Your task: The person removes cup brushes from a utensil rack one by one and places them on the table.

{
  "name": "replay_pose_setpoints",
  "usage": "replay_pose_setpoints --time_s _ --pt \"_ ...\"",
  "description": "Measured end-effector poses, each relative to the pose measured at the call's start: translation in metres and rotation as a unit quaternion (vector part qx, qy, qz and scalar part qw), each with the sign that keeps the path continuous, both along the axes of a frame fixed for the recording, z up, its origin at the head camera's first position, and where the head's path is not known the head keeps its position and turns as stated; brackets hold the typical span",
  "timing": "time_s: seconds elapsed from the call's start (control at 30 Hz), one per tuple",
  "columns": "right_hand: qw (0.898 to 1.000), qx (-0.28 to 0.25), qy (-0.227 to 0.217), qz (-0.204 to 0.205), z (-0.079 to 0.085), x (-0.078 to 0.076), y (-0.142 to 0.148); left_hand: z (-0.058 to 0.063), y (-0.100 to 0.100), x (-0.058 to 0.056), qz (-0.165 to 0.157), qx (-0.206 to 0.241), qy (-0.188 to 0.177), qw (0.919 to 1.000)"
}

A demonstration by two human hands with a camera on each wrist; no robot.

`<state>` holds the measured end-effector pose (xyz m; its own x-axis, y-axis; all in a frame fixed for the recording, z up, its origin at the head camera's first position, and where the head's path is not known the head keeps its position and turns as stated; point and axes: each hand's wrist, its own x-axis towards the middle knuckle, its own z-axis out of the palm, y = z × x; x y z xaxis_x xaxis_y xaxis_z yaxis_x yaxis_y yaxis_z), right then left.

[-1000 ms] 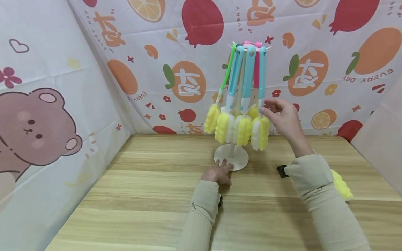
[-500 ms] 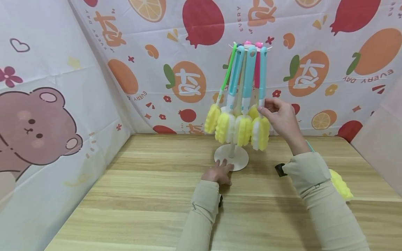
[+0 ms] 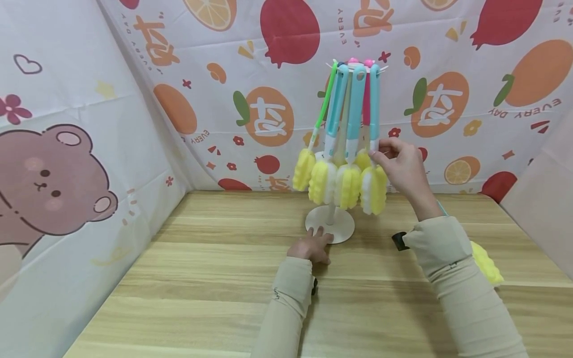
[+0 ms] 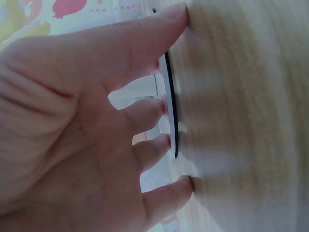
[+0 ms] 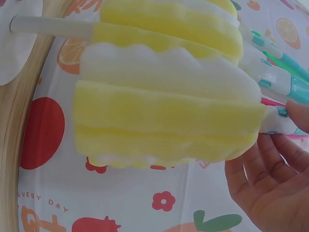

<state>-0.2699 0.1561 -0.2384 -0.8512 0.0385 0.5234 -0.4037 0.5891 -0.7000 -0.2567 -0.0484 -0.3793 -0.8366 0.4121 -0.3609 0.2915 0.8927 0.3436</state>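
A white stand with a round base (image 3: 342,226) carries several hanging sponge brushes with yellow-and-white heads. My right hand (image 3: 405,166) pinches the white neck of the rightmost blue-handled sponge brush (image 3: 374,109) between thumb and fingers, just above its sponge head. That same brush's sponge (image 5: 169,116) fills the middle of the right wrist view. Low at the front, my left hand (image 3: 310,247) rests with spread fingers on the near rim of the base. In the left wrist view, fingertips (image 4: 157,145) touch the thin base plate, and the thumb lies along the wooden tabletop.
Another yellow sponge (image 3: 485,263) lies on the table at the right, partly behind the right sleeve (image 3: 447,253). A green-handled brush (image 3: 326,99) hangs at the stand's left side. Behind stands a fruit-print cloth (image 3: 268,119), and a bear-print cloth (image 3: 49,184) borders the left.
The hanging brushes have shifted slightly to the right at their sponge ends, along with the right hand's fingers. My left hand stays on the base.
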Motion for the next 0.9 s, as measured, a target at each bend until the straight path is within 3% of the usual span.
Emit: replay_pose_setpoints --time_s 0.9 --pt "1.000 -0.013 0.015 -0.014 -0.001 0.006 0.014 -0.002 0.001 -0.002 -0.004 -0.008 -0.004 1.0000"
